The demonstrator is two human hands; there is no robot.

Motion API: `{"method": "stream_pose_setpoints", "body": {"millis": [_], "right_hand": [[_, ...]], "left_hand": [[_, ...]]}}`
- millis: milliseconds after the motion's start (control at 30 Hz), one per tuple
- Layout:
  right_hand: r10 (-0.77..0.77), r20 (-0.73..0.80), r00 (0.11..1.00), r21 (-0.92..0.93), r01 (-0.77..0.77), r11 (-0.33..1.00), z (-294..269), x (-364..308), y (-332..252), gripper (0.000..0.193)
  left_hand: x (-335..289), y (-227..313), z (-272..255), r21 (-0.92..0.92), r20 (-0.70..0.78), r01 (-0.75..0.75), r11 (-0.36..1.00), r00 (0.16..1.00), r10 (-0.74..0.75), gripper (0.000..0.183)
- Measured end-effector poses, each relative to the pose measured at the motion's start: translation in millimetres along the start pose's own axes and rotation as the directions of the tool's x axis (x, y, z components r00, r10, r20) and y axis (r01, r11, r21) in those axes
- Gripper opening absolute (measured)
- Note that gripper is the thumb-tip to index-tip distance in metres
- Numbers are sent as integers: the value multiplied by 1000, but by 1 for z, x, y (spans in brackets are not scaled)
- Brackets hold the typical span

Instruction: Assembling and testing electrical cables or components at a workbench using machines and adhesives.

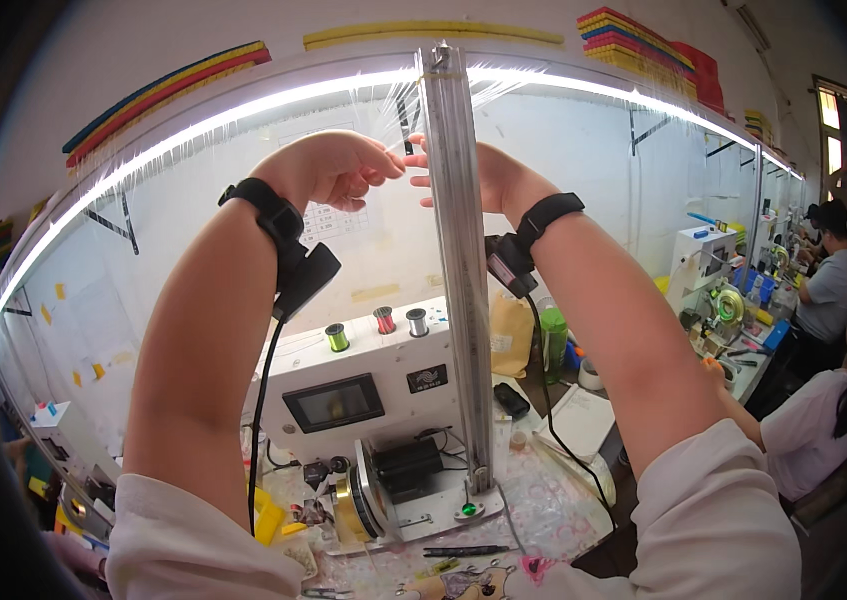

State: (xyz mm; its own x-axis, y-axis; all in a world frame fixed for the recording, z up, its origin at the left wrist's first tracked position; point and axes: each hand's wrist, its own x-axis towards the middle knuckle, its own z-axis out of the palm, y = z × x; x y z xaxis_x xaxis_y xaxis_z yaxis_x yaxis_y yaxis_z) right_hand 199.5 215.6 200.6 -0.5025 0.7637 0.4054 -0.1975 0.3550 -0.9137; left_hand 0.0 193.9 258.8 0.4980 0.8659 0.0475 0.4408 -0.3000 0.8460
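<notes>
Both hands up at the top of the metal post

Open space around the post [458, 260] at 12 o'clock, workbench [543, 500] crowded below. Left hand [328, 170] has its fingers curled shut, pinching fine clear strands [398, 105] I think. Right hand [488, 175] sits half hidden behind the post, grip can't be made out. Post is upright, shiny.

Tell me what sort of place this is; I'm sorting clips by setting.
Probably a small factory assembly line: a white winding machine with wire spools on the bench, a long strip light, and co-workers at similar stations.
</notes>
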Motion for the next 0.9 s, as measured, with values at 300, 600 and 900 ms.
{"method": "stream_pose_setpoints", "body": {"millis": [300,600,900], "right_hand": [[-34,174,984,-84,49,995,21,18,-17,35],[-106,-89,990,-121,95,988,-31,25,-25,18],[-188,-245,951,-187,144,972,-11,7,-33,11]], "left_hand": [[28,-27,28,-39,110,77,996,991,-72,3],[21,-43,-24,577,-360,140,805,928,97,8],[25,-30,-71,692,-616,336,639,736,281,20]]}}
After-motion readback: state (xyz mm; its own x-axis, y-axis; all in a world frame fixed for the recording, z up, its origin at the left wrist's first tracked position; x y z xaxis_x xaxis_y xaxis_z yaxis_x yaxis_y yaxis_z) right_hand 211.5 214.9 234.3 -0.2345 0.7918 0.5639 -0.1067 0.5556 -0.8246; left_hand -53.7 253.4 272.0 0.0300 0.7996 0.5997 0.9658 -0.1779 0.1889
